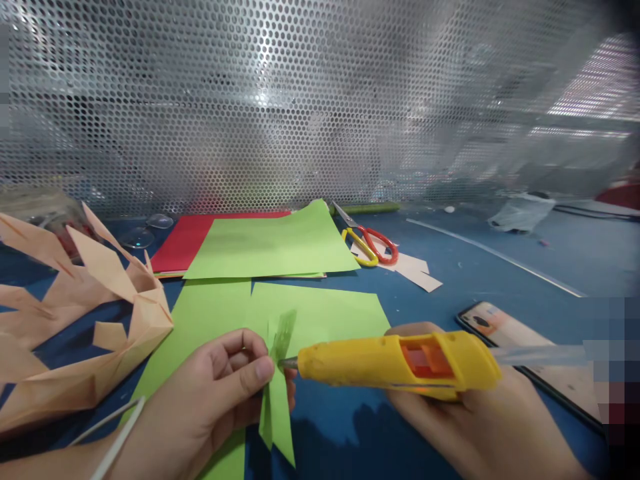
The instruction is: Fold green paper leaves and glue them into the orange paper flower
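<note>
Between thumb and fingers, my left hand [220, 380] pinches a folded green paper strip [281, 413], whose two tails hang down. My right hand [480, 420] is wrapped round a yellow glue gun [370, 362], held level with its nozzle pointing left. The metal tip meets the paper strip close to my left thumb; whether glue is coming out I cannot tell. A clear glue stick [543, 355] juts from the back of the gun. Below both hands lie green paper sheets [325, 307] on the blue table [345, 433].
A folded peach paper construction [115, 360] stands at the left. Behind the hands are a green sheet [270, 243] over red paper [180, 243], scissors [370, 245] and pale paper scraps [420, 273]. At right lies a phone [535, 360]. A perforated metal screen [300, 100] borders the back.
</note>
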